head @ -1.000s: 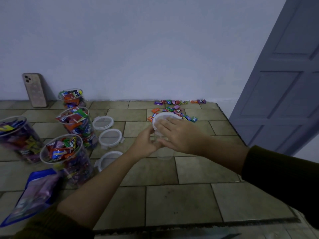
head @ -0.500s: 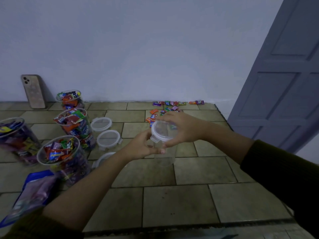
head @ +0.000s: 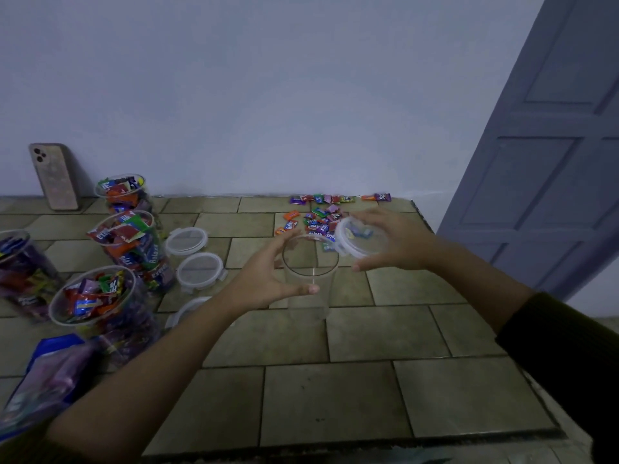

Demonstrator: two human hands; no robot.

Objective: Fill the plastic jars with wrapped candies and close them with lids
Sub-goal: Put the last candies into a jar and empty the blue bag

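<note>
An empty clear plastic jar (head: pixel 310 283) stands on the tiled counter, its mouth uncovered. My left hand (head: pixel 268 279) curls round its left side, thumb across the front. My right hand (head: pixel 398 242) holds a clear lid (head: pixel 360 241) just right of the jar's rim, tilted and lifted off. Loose wrapped candies (head: pixel 318 217) lie scattered behind the jar near the wall. Several jars filled with candies (head: pixel 130 242) stand without lids at the left.
Three loose lids (head: pixel 199 271) lie between the filled jars and the empty one. A blue candy bag (head: pixel 47 376) lies at the front left. A phone (head: pixel 53 175) leans on the wall. A grey door (head: pixel 542 145) stands past the counter's right edge.
My right hand has lifted the lid off the empty jar and carried it to the right. My left hand has stayed on the jar.
</note>
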